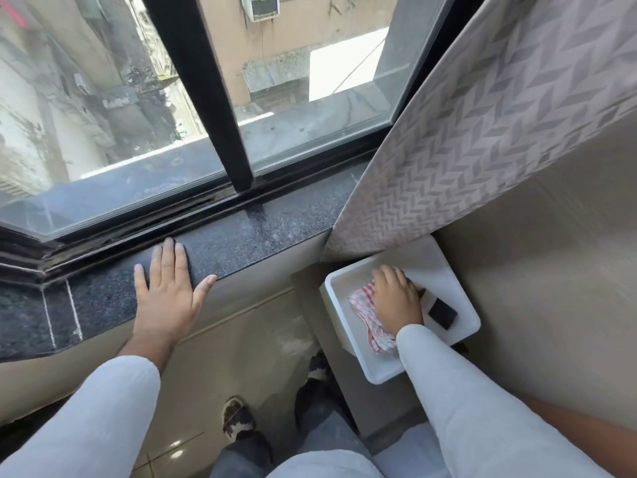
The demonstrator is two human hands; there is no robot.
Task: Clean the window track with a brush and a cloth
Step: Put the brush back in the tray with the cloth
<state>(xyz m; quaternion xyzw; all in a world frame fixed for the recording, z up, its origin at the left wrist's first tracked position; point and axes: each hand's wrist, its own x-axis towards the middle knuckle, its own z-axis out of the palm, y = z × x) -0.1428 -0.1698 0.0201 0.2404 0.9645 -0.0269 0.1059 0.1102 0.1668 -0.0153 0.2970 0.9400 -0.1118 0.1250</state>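
The dark window track (144, 225) runs along the bottom of the glass, above a black speckled granite sill (241, 236). My left hand (169, 291) lies flat on the sill with fingers spread, holding nothing. My right hand (396, 298) reaches into a white tray (344, 326) at the right. It rests on a red-and-white checked cloth (365, 312) and against the handle of a brush (441, 312) with dark bristles. My palm hides the handle, so I cannot see whether the fingers are closed around it.
A grey chevron-patterned curtain (482, 132) hangs over the right end of the sill and above the tray. A black vertical frame bar (220, 115) divides the glass. Below are a beige wall, tiled floor and my feet (238, 419).
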